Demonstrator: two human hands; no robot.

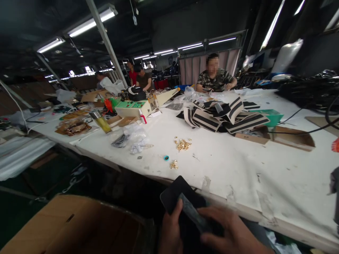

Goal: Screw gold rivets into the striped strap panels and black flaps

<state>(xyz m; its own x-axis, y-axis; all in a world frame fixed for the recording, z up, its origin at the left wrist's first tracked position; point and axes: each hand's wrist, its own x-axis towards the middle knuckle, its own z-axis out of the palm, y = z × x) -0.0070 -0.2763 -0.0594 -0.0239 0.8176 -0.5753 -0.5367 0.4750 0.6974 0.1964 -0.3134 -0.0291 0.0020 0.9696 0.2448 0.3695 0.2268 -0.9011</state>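
Both my hands are low at the bottom of the head view, in front of the white table's near edge [238, 208]. My left hand [171, 231] holds a flat black piece [174, 194] from below, thumb on its face. My right hand [233, 231] has its fingers closed around a dark strap-like strip [192, 211] that lies across the black piece. On the table beyond lie two small piles of gold metal fittings [182, 144] and a small blue ring [166, 157].
A heap of black-and-beige striped pieces [225, 114] lies mid-table, beside cardboard [275, 135] and cables. A green-panelled machine [140, 106] and clear plastic bags [132, 139] are at left. A person in camouflage [215, 76] sits across; others work farther back. An open cardboard box [69, 225] stands lower left.
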